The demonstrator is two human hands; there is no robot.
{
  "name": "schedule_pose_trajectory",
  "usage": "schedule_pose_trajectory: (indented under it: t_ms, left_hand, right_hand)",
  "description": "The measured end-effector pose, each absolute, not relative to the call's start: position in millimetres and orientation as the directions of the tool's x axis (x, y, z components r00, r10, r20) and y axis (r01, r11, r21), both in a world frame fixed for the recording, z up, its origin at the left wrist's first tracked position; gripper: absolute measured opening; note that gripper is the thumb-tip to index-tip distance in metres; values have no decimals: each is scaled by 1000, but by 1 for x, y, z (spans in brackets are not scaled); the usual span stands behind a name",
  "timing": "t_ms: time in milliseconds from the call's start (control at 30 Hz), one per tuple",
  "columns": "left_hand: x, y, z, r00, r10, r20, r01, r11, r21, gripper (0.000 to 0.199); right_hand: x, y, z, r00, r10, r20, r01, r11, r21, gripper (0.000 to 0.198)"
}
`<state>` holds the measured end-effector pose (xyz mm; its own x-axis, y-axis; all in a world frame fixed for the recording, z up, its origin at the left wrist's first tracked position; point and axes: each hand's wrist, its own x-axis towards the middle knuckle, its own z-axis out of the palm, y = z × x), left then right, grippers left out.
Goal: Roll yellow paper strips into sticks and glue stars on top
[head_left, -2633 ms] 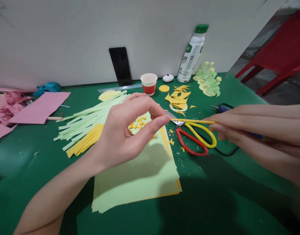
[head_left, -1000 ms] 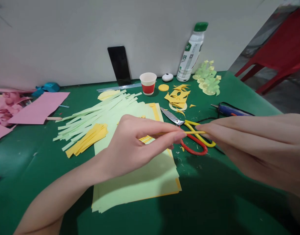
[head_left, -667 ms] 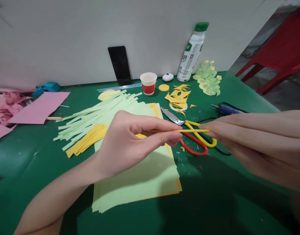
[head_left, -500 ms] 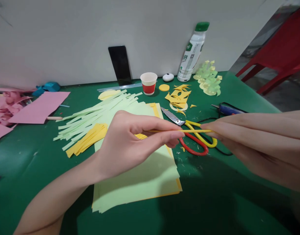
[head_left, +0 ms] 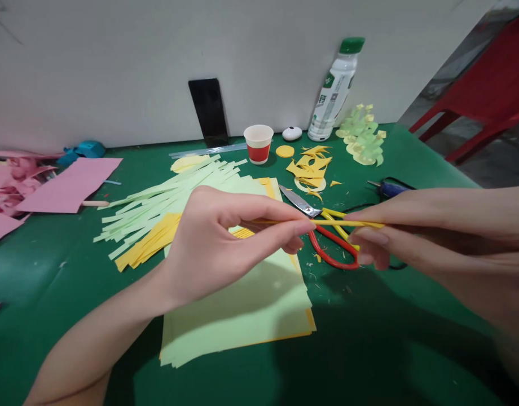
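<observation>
Yellow strip [head_left: 342, 223] is held roughly level above the table [head_left: 209, 378], in front of the scissors [head_left: 333, 260]. Left hand [head_left: 225, 242]: thumb and forefinger closed in a pinch on the strip, over the green sheets [head_left: 238, 316]. Right hand [head_left: 432, 231]: thumb and forefinger nearly together, grasping its right end. Paper cup [head_left: 258, 148] upright at far centre; contents not visible. Right of it, capped bottle [head_left: 333, 96] tilts against the wall [head_left: 128, 62]; its fill cannot be told.
</observation>
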<state>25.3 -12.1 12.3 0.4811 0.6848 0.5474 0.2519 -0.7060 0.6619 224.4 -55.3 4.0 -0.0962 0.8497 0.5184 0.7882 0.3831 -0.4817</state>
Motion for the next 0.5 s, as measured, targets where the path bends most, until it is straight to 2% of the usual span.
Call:
schedule_pose_trajectory:
  t_ms: [100,167,367,500]
  left_hand:
    - [25,-12,11,476,680,557,256,-713,652,7]
    - [24,-11,11,460,684,566,268,-715,646,7]
    - [25,-9,12,479,644,596,209,-743,636,7]
    - [25,-10,12,483,669,565,178,-707,684,10]
  right_hand:
    - [222,-55,4,-50,875,482,709,372,-600,16]
    - [221,-55,4,-10,871,492,680,367,-635,10]
    - [222,-57,4,31,870,492,710,327,-623,17]
    - [225,-58,8,26,860,509,723,335,-604,15]
